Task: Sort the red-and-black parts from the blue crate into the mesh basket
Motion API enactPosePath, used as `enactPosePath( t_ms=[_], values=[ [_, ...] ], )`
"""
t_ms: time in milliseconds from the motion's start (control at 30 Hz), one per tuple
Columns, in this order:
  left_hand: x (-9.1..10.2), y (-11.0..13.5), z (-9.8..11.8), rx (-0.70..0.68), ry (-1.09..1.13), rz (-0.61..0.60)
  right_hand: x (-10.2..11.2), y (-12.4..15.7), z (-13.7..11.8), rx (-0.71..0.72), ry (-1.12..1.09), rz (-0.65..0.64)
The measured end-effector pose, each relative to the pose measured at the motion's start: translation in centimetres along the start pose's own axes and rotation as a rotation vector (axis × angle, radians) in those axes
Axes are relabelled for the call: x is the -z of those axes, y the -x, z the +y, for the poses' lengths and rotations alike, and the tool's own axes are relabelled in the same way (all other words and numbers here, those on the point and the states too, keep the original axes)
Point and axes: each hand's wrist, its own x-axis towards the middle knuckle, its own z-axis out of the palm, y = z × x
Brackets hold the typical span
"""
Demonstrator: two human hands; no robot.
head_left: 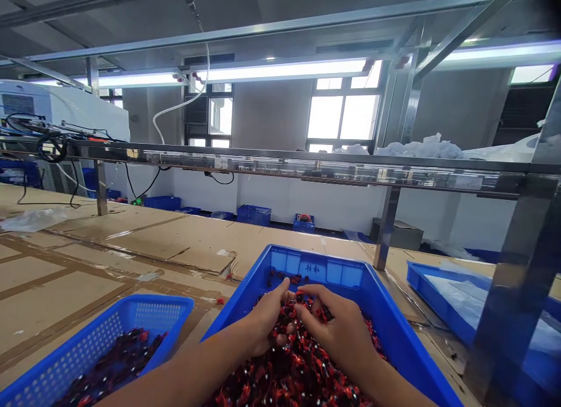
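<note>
Both hands are over a deep blue tray heaped with small shiny red-and-black pieces. My left hand is on the left, thumb raised and fingers curled inward; what lies in its palm blends with the heap behind. Facing it, my right hand has thumb and index finger curved together around a small red-and-black piece. The fingertips of the two hands nearly meet. The exact kind of the pieces is too small to tell.
A perforated blue basket at lower left holds more dark red pieces. At right, a blue tray contains white plastic sheeting, behind a metal post. Cardboard covers the table. A metal shelf rail crosses ahead.
</note>
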Motion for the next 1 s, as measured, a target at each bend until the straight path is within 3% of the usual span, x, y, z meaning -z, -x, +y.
enactPosePath(
  t_ms=[100,267,400,567,800,1000],
  values=[
    [0.3,0.0,0.3,0.089,0.113,-0.032,-0.2,-0.2,0.0,-0.117,-0.146,0.039],
    [0.4,0.2,0.7,0.077,0.151,-0.126,0.2,-1.3,2.0,-0.586,-0.900,-0.024],
    [0.2,0.3,0.7,-0.025,0.112,-0.162,1.0,-2.2,3.7,-0.627,-1.024,-0.092],
    [0.2,0.3,0.5,-0.115,0.079,-0.183,0.3,-2.0,3.5,-0.578,-0.949,-0.177],
    [-0.3,0.6,0.3,-0.231,-0.117,-0.123,0.1,-1.2,2.1,-0.305,-0.473,-0.322],
    [-0.6,0.5,0.1,-0.348,-0.254,-0.128,1.6,-1.6,1.2,-0.185,-0.157,-0.111]
  ],
)
